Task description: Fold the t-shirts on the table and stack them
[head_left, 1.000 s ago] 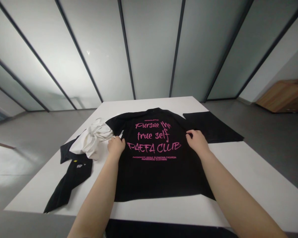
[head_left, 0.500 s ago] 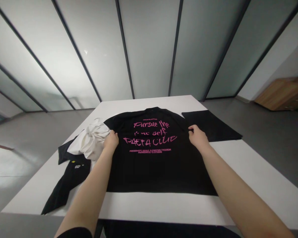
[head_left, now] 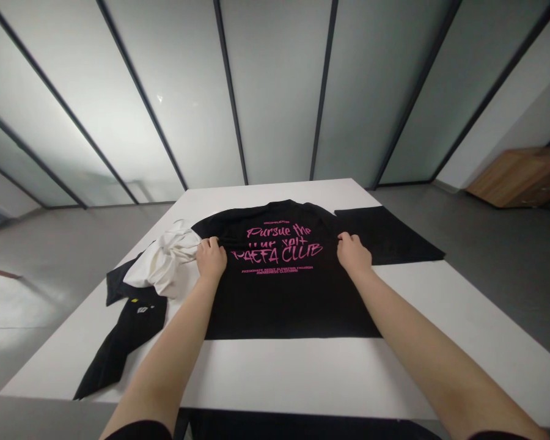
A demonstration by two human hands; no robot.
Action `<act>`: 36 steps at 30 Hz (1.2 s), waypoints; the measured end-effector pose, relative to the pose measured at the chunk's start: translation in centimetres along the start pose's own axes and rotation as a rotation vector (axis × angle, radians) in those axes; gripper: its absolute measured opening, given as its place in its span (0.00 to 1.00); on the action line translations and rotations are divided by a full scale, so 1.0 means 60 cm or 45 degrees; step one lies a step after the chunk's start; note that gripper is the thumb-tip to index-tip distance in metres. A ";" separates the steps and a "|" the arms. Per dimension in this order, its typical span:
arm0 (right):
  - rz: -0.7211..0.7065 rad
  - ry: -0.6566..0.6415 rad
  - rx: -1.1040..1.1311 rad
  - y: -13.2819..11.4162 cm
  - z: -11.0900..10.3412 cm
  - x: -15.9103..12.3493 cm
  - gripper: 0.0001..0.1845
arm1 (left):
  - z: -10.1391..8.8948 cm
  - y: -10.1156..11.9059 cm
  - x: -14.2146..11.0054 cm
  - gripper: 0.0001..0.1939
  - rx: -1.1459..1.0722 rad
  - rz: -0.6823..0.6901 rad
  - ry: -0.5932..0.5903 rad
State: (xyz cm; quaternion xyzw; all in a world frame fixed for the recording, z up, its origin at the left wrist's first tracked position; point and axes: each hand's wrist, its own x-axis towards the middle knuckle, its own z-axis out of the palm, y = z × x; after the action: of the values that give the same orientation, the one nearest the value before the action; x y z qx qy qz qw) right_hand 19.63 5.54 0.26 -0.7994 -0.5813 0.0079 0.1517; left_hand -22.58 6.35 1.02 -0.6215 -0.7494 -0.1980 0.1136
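Note:
A black T-shirt [head_left: 284, 305] with pink lettering lies spread on the white table, its collar at the far side and its hem towards me. My left hand [head_left: 211, 258] is closed on the shirt's left edge, beside a crumpled white cloth. Opposite it, my right hand [head_left: 354, 253] pinches the right edge at about the same height. Between the two hands a crosswise fold runs through the print and hides part of the middle line of letters. The fingertips of both hands are partly hidden by the hands themselves.
The crumpled white cloth [head_left: 162, 260] lies over dark fabric at the left. A black garment with a small logo [head_left: 137, 330] reaches towards the near left corner of the white table [head_left: 302, 379]. At the right lies a flat black folded cloth [head_left: 389, 235]. Frosted glass panels [head_left: 275, 91] stand behind.
Both hands have drawn slightly inward, towards each other. The shirt's hem has slid away from me, and the fold across the print has deepened, bringing the lettering lines closer together.

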 end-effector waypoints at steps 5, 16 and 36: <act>-0.059 0.075 -0.055 -0.008 -0.002 -0.029 0.24 | -0.016 0.019 -0.043 0.14 -0.094 0.410 -0.147; -0.048 -0.125 -0.095 0.017 -0.026 -0.097 0.23 | -0.015 0.007 -0.103 0.20 -0.173 0.505 -0.369; -0.469 -0.150 -0.010 -0.133 -0.059 -0.085 0.23 | -0.083 0.104 -0.066 0.18 -0.030 0.442 -0.394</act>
State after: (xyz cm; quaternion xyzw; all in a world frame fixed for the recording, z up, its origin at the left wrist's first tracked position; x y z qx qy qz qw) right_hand 11.24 2.19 4.83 -0.6783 -0.7257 0.0246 0.1129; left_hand -16.06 1.60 4.83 -0.7654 -0.6373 -0.0865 0.0224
